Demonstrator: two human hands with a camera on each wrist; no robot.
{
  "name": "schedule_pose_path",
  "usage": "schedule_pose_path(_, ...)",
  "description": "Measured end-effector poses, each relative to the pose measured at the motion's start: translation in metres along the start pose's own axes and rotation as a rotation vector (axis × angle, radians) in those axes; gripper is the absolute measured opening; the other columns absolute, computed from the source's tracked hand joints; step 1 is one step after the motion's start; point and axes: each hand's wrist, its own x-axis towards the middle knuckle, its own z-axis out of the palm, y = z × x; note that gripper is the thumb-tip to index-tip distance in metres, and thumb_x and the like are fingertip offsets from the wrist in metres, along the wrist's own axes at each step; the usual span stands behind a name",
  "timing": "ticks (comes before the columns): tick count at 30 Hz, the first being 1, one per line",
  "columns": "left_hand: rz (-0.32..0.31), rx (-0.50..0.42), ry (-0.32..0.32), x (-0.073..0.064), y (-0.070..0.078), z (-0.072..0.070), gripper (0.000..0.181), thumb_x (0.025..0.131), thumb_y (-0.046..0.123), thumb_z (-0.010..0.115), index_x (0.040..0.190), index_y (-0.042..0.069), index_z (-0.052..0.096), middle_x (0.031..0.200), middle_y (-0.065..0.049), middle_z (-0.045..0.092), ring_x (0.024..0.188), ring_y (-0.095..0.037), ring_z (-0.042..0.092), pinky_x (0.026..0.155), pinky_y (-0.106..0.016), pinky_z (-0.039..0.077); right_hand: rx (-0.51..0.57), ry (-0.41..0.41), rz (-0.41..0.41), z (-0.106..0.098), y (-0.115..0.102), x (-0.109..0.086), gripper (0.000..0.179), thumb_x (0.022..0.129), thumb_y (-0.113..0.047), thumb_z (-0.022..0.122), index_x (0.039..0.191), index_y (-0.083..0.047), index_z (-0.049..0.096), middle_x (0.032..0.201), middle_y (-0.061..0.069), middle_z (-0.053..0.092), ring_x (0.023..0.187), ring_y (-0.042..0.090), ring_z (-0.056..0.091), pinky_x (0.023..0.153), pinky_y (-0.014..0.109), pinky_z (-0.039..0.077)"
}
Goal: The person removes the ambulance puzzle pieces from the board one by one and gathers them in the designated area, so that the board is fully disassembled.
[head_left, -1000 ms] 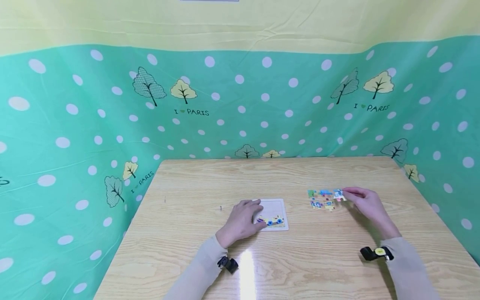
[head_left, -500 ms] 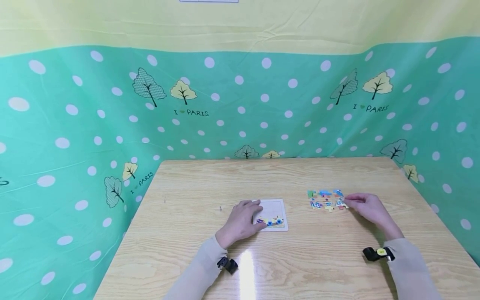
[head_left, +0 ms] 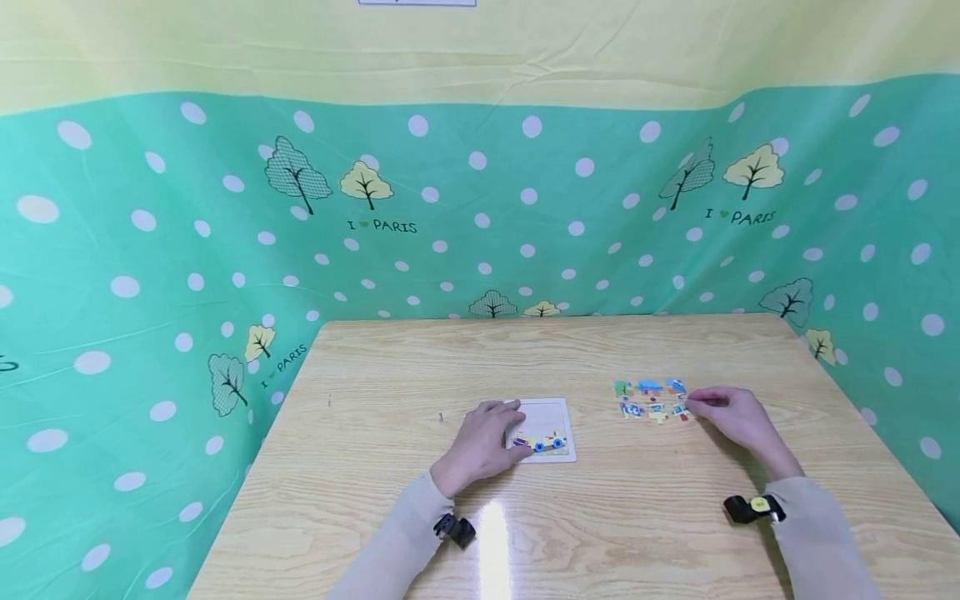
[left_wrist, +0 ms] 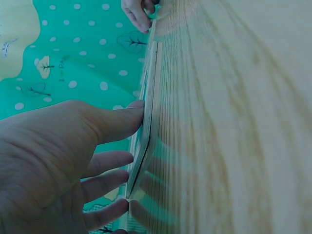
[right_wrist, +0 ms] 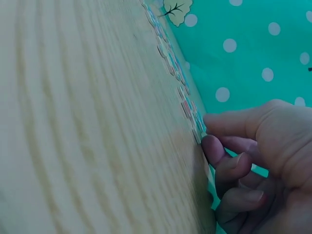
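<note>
One puzzle piece (head_left: 680, 410) nearer than before

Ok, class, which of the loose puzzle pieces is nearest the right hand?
The puzzle piece at the right end of the near row: the right hand is at its edge; the others lie farther left or behind.

The left hand (head_left: 480, 440) hides part of the white board (head_left: 545, 414) in the head view.

Wooden table (head_left: 600, 517); on it: white tray (head_left: 546, 415), puzzle pieces (head_left: 649, 386).
</note>
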Motion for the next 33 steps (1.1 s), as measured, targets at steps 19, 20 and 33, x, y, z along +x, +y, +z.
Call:
schedule_pose_path(19, -0.004, 0.014, -0.009, 0.001, 0.0, 0.0, 0.058, 0.095, 0.043, 0.078, 0.143, 0.012, 0.067, 0.162, -0.008, 0.055, 0.149, -0.037, 0.049, 0.124, -0.059, 0.039, -0.043, 0.017, -0.045, 0.0, 0.004, -0.001, 0.048, 0.107, -0.038, 0.065, 0.128, 0.004, 0.072, 0.128, 0.029, 0.072, 0.118, 0.044, 0.066, 0.092, 0.042, 0.053)
schedule_pose_path(20, -0.003, 0.013, -0.008, 0.001, 0.0, 0.0, 0.059, 0.095, 0.044, 0.078, 0.143, 0.012, 0.067, 0.162, -0.008, 0.055, 0.149, -0.037, 0.049, 0.124, -0.059, 0.039, -0.04, 0.019, -0.045, 0.0, 0.002, -0.001, 0.049, 0.107, -0.039, 0.064, 0.128, 0.004, 0.071, 0.128, 0.028, 0.072, 0.118, 0.044, 0.066, 0.092, 0.04, 0.052)
schedule_pose_path(33, -0.002, 0.014, -0.001, 0.0, -0.001, 0.002, 0.059, 0.095, 0.045, 0.077, 0.143, 0.012, 0.066, 0.162, -0.008, 0.054, 0.149, -0.036, 0.049, 0.124, -0.06, 0.039, -0.022, 0.035, -0.133, 0.023, -0.031, -0.001, 0.038, 0.106, -0.034, 0.068, 0.123, -0.001, 0.076, 0.122, 0.022, 0.075, 0.11, 0.034, 0.069, 0.084, 0.03, 0.053)
